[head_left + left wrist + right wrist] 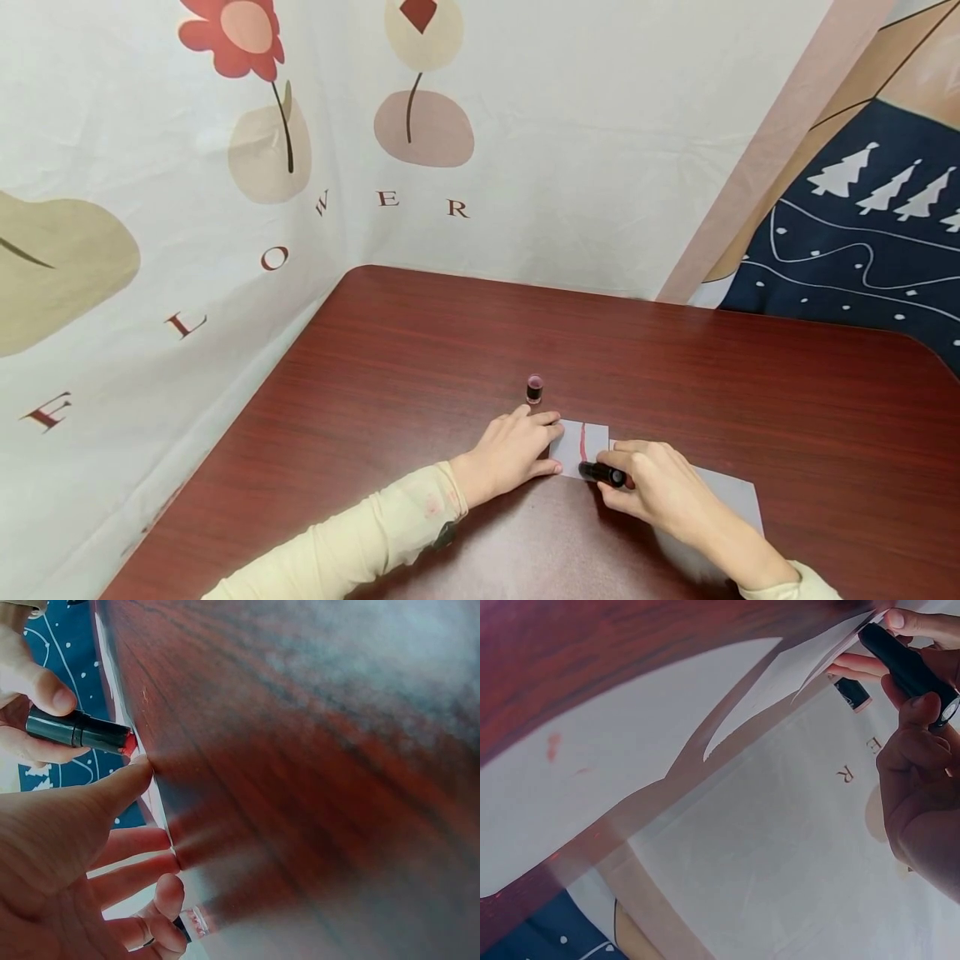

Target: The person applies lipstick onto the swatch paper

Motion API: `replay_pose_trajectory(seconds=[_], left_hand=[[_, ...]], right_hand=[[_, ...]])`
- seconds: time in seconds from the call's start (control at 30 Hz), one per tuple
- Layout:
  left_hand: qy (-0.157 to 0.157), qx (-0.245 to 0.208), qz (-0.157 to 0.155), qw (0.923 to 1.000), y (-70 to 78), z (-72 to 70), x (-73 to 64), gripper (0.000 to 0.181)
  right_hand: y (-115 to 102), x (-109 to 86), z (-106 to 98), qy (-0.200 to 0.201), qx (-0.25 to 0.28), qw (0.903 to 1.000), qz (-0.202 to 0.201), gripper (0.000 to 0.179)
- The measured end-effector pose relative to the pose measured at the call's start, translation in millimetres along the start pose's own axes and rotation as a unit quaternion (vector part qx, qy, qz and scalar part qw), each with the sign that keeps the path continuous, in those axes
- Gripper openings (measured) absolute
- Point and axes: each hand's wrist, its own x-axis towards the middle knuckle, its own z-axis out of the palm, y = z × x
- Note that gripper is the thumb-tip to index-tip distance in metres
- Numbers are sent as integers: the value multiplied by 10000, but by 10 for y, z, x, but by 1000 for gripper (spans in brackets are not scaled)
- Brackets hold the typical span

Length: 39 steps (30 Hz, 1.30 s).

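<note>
Lipstick [602, 474] at small white paper [597, 440]

Right hand [660, 487] pinches the black lipstick between thumb and fingers, its red tip at the near end of a red line [582, 442]; tip contact seems likely, though partly hidden. Left hand [510, 454], fingers spread, rests on the paper's left edge. Cap [534, 389] stands on the table [412, 358] just beyond; larger sheet [733, 493] lies beneath right hand.

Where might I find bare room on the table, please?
The table is bare between the left sleeve and the printed curtain, and from the cap back to that curtain. It is crowded around the small paper, with the left hand, the right hand holding the black tube, and the larger sheet.
</note>
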Motion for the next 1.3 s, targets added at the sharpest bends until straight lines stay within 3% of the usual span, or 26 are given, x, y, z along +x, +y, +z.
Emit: replay_pose_trajectory(seconds=[1.3], left_hand=[[55, -146, 7, 9999, -23, 50, 1, 47]], right_hand=[[-32, -23, 14, -168, 50, 9997, 186, 16]])
